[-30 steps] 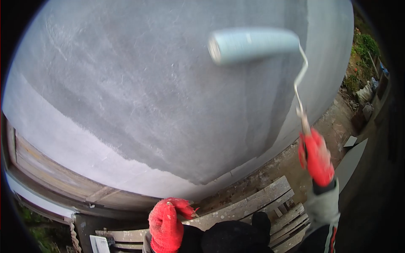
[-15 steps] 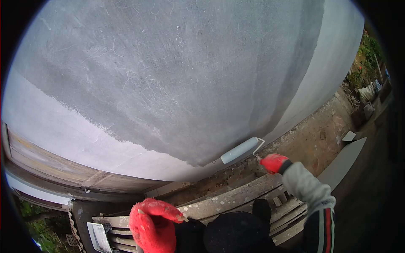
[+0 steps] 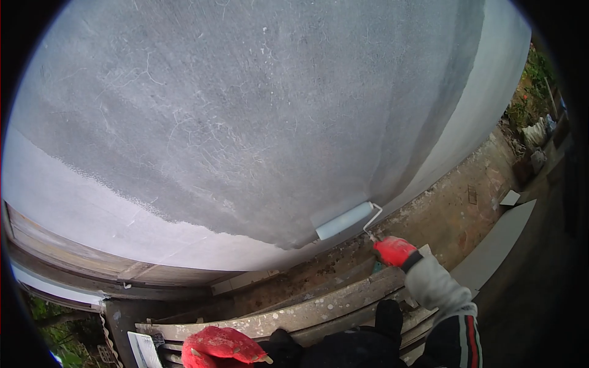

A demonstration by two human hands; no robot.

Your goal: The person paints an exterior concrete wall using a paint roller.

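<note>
In the head view, a paint roller [image 3: 345, 221] with a pale sleeve and a bent wire frame lies against the low part of a grey wall [image 3: 245, 135]. My right hand [image 3: 394, 251], in a red glove, is wrapped round its handle, most of which the hand hides. My left hand [image 3: 222, 347], also red-gloved, hangs near the bottom edge with fingers loosely curled and apart. Nothing shows in it, and part of it is cut off by the frame. A white paint tray [image 3: 145, 349] is to its left.
I am above weathered, paint-spotted planks [image 3: 331, 300], with dark shoes [image 3: 389, 319] on them. A paler band [image 3: 141, 224] borders the darker wall area. A wooden-framed panel [image 3: 73, 242] is low at left. A pale sheet [image 3: 497, 245] lies on the ground at right.
The roller has shifted slightly left and stays at the wall's low edge. My right hand is a little lower. My left hand has dropped towards the bottom edge. The view has tilted slightly.
</note>
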